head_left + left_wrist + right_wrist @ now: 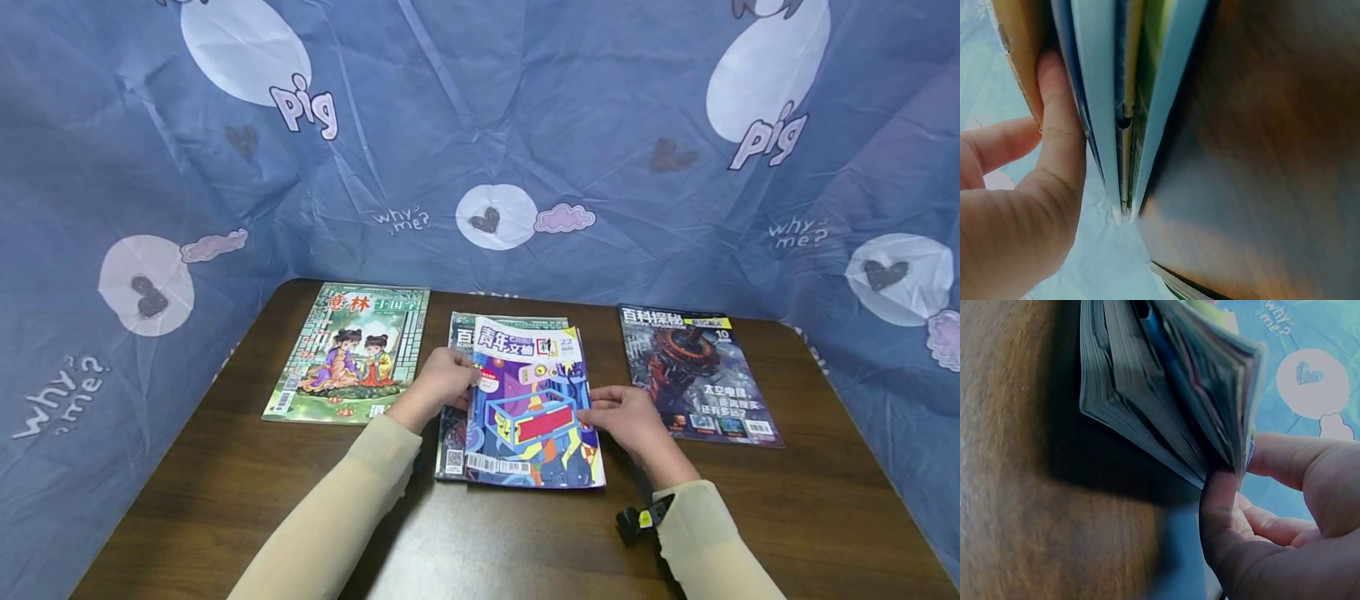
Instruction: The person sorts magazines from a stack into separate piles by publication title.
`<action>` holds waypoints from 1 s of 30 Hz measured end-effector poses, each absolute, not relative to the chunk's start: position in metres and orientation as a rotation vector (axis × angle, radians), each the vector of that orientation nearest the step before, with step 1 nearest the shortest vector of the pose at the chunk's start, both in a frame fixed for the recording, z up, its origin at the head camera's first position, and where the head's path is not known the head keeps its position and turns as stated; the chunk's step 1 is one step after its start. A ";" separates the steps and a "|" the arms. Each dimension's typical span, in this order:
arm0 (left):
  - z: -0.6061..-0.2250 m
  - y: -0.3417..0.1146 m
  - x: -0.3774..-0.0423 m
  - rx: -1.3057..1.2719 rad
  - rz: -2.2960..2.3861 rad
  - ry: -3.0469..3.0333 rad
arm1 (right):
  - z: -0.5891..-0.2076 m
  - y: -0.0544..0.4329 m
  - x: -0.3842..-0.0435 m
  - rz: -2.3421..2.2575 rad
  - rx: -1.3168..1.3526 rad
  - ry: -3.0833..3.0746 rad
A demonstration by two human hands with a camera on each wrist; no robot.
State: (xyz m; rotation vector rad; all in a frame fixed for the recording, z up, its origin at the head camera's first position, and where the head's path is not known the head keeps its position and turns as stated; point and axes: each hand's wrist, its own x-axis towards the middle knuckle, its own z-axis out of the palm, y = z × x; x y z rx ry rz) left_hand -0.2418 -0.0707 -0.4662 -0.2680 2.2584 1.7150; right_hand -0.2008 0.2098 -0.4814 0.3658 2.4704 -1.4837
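Observation:
A purple magazine with a white title band lies on top of a small stack at the middle of the table. My left hand pinches its left edge; the left wrist view has the thumb beneath that magazine, between it and the magazines below. On the opposite side, my right hand pinches the right edge between thumb and fingers. A darker magazine shows underneath, sticking out at the left and top. The rest of the stack is mostly hidden in the head view.
A green magazine with two cartoon figures lies at the left on the brown table. To the right is a dark magazine with a red machine on its cover. Behind hangs a blue printed cloth.

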 end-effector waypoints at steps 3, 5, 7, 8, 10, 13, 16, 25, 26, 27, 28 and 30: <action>-0.466 -0.070 -0.242 -0.257 1.712 2.275 | -0.481 0.210 -0.201 -1.482 0.354 2.462; -0.467 -0.070 -0.242 -0.250 1.713 2.276 | -0.480 0.210 -0.200 -1.483 0.353 2.451; -0.467 -0.070 -0.243 -0.245 1.717 2.274 | -0.479 0.210 -0.199 -1.482 0.349 2.446; -0.468 -0.070 -0.243 -0.247 1.719 2.270 | -0.479 0.210 -0.199 -1.482 0.349 2.445; -0.469 -0.070 -0.243 -0.255 1.725 2.261 | -0.478 0.210 -0.199 -1.484 0.347 2.443; -0.470 -0.071 -0.245 -0.274 1.735 2.246 | -0.477 0.209 -0.199 -1.488 0.346 2.445; -0.471 -0.071 -0.246 -0.284 1.743 2.239 | -0.478 0.210 -0.199 -1.488 0.345 2.443; -0.470 -0.069 -0.246 -0.227 1.750 2.302 | -0.477 0.212 -0.197 -1.491 0.317 2.449; -0.470 -0.069 -0.246 -0.217 1.752 2.308 | -0.477 0.212 -0.197 -1.490 0.312 2.448; -0.470 -0.068 -0.246 -0.208 1.752 2.314 | -0.475 0.213 -0.197 -1.486 0.310 2.445; -0.470 -0.067 -0.246 -0.203 1.748 2.322 | -0.474 0.214 -0.196 -1.483 0.302 2.446; -0.468 -0.064 -0.244 -0.185 1.746 2.334 | -0.473 0.216 -0.194 -1.474 0.298 2.445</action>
